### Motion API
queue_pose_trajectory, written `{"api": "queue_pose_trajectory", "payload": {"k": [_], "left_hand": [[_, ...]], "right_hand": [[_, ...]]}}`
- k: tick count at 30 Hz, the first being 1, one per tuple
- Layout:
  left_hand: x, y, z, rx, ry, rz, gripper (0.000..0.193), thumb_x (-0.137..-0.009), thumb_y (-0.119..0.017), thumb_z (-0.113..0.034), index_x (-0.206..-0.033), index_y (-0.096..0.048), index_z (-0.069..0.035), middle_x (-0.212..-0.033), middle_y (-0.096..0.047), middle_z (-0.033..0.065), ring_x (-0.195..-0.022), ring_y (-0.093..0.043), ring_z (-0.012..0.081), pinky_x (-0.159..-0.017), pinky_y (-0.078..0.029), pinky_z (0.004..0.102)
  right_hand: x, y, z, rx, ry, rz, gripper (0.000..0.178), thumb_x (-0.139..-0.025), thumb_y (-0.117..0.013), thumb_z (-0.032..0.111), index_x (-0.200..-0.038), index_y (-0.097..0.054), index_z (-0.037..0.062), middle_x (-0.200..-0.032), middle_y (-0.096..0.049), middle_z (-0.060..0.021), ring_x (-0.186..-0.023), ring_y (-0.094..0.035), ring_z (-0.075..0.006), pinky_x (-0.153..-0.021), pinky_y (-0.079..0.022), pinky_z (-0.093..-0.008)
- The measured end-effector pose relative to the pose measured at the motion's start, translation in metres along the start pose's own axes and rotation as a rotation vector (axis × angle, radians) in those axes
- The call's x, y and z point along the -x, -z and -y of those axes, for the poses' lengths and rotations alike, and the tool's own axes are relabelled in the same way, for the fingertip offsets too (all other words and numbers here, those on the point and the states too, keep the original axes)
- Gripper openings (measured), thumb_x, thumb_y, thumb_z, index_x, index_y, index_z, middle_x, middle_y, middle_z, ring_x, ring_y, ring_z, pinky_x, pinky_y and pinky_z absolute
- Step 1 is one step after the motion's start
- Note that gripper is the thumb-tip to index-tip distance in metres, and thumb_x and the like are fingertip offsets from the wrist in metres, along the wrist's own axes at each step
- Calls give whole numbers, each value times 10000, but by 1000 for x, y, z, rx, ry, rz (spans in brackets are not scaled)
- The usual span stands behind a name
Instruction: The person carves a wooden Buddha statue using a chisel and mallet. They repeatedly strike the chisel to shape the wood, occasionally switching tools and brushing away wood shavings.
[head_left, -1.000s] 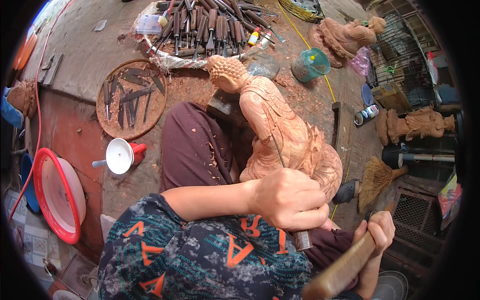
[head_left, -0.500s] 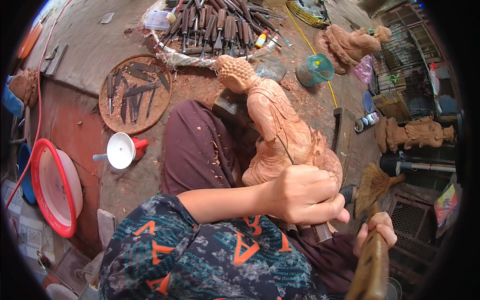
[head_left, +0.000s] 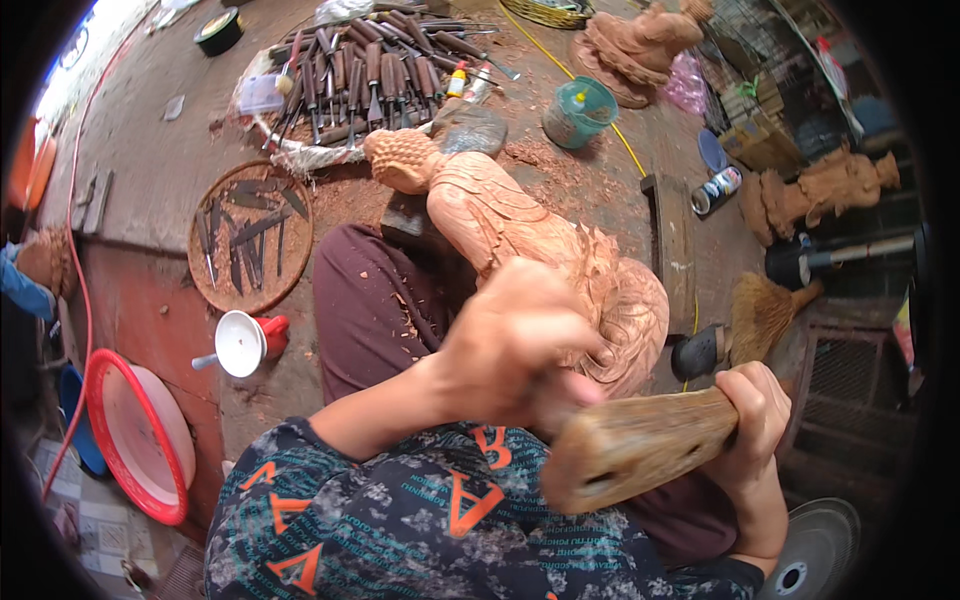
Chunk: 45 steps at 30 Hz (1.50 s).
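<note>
A carved wooden statue [head_left: 510, 205] of a robed seated figure lies tilted in front of my lap, its curly-haired head toward the far left, by a dark wood block [head_left: 408, 220]. My left hand [head_left: 520, 340], blurred, is closed round a carving chisel [head_left: 550, 400] over the statue's near part. Hand and mallet hide most of that tool, and its tip cannot be seen. On the right, my right hand [head_left: 755, 415] grips a worn wooden mallet [head_left: 640, 450], whose thick end is close to the chisel's handle.
Many chisels [head_left: 375, 75] lie heaped on a tray beyond the statue. At left are a round basket [head_left: 250, 290] of blades, a white cup [head_left: 240, 345] and a red-rimmed basin [head_left: 185, 470]. A green bucket [head_left: 578, 115], spray can [head_left: 715, 190] and straw broom [head_left: 760, 310] stand or lie right.
The mallet has swung up and leftward from the lower right to beside the chisel's handle. My left hand has shifted left and up. The whole view has also turned a little.
</note>
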<state>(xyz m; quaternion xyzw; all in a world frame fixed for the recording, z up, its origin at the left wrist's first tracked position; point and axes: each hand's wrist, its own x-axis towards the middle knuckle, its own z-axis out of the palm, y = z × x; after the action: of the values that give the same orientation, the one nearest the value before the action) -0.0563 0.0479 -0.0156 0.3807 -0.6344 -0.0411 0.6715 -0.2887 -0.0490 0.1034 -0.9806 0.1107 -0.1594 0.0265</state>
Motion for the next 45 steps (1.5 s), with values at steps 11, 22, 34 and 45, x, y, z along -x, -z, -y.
{"api": "queue_pose_trajectory", "payload": {"k": [11, 22, 34, 45], "left_hand": [[35, 16, -40, -112, -84, 429, 265, -680, -708, -159, -917, -592, -175, -877, -508, 16, -771, -484, 179, -781, -383, 371], [54, 16, -26, -77, -222, 400, 335, -836, -715, -286, -678, -550, -40, -582, -401, 6, -502, -441, 176, -531, -385, 310], [54, 14, -21, -39, -181, 329, 391, -835, -684, -278, -572, -483, -70, -566, -316, -10, -481, -338, 155, -478, -245, 302], [52, 15, -19, 10, -133, 293, 336, -898, -629, -258, -682, -560, -10, -584, -412, 27, -497, -441, 197, -503, -363, 337]], "right_hand": [[0, -16, 22, -140, 338, 69, 257, -680, -649, 143, -932, -606, 118, -673, -425, 22, -555, -433, -104, -512, -338, -232], [-5, -20, 27, -102, 383, -24, 153, -665, -633, 145, -810, -585, 150, -609, -330, 37, -535, -389, -96, -500, -314, -223], [-7, -25, 32, -57, 364, -63, 160, -658, -623, 147, -813, -587, 152, -613, -341, 35, -530, -387, -92, -485, -305, -218], [-4, -18, 29, 107, 454, -86, 340, -667, -648, -78, -885, -584, 174, -622, -362, 7, -500, -354, -115, -400, -270, -251]]}}
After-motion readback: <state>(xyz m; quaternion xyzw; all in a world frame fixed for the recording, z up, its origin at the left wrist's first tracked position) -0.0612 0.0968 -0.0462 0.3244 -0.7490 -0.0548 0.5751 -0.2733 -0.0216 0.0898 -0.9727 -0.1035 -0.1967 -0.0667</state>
